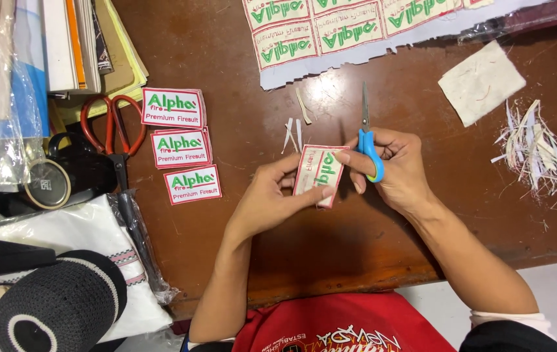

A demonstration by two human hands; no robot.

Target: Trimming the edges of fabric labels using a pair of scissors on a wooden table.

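While the left hand (272,195) pinches a rectangular white, red-bordered cloth label (319,173) standing lengthwise away, the right hand (392,171) grips blue-handled scissors (368,140), blades pointing away; three matching labels (180,146) lie left.

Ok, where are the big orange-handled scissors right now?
In the head view, the orange-handled scissors lie at the table's left, between the stacked books and three cut patches.

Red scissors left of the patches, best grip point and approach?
Grip the red scissors by the loop handles, coming from above. They lie flat, loops up by the book stack, blades pointing toward the table edge, tips over a plastic bag.
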